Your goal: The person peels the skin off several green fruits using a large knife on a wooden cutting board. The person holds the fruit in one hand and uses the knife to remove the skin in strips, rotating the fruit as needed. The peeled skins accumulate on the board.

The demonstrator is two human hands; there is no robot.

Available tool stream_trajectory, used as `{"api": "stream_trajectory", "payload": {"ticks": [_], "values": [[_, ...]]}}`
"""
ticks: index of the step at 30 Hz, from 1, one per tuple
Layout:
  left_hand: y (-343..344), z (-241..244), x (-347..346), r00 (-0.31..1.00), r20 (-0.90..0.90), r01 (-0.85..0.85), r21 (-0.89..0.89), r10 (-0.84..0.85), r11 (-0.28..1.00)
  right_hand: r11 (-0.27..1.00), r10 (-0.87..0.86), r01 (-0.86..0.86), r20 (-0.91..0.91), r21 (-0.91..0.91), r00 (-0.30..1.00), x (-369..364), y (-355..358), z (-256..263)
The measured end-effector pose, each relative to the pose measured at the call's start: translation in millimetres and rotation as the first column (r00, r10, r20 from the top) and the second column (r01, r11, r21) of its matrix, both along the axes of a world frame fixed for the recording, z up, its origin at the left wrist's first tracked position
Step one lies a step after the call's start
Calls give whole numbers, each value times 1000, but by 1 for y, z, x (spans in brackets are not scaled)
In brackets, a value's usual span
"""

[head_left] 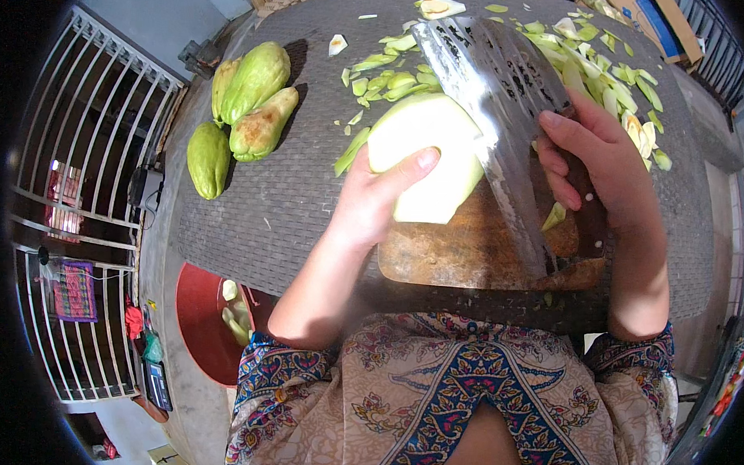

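Observation:
My left hand [382,186] grips a large peeled chayote [428,163], pale and overexposed in the sunlight, with its thumb across the near face. Against the chayote's right side rests the edge of a cleaver [502,99], its broad metal blade wet and dark-spotted. My right hand [596,154] holds the cleaver at its right side; the fingers partly hide the grip. Beneath both lies a worn wooden cutting board [446,254], with a green peel scrap [554,216] on its right part. Several unpeeled green chayotes [256,83] sit together at the left, one browned.
Green peelings [397,81] and more strips [606,83] litter the woven-textured tabletop [273,217]. A red bucket [197,318] holding pale pieces stands below the table's left edge. A cardboard box [653,20] is at the far right, and a white window grille [97,100] at the left.

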State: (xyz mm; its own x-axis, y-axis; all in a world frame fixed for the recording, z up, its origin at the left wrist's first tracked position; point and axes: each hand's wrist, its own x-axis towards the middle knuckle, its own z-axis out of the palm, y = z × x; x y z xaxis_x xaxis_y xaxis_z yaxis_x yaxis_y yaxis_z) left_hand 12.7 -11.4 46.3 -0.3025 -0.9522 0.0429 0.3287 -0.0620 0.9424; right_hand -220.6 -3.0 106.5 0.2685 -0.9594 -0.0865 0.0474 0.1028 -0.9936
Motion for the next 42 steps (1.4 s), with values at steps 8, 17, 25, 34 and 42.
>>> {"api": "stream_trajectory", "payload": {"ticks": [8, 17, 25, 34, 42], "values": [[1, 4, 1, 990, 85, 114, -32, -111, 993, 1000, 22, -21, -70, 8, 997, -3, 1, 0], [4, 5, 0, 980, 146, 132, 27, -134, 991, 997, 57, -65, -181, -36, 982, 7, 1, -4], [11, -1, -12, 999, 30, -33, -8, 34, 999, 980, -136, 118, -112, -160, 984, 39, 18, -17], [27, -6, -37, 912, -327, -281, -54, 249, 958, 852, -335, 230, -154, -470, 929, 61, 37, -38], [23, 9, -11, 988, -88, -139, -196, 124, 971, 974, -34, 9, -111, -224, 993, 46, 47, 16]]}}
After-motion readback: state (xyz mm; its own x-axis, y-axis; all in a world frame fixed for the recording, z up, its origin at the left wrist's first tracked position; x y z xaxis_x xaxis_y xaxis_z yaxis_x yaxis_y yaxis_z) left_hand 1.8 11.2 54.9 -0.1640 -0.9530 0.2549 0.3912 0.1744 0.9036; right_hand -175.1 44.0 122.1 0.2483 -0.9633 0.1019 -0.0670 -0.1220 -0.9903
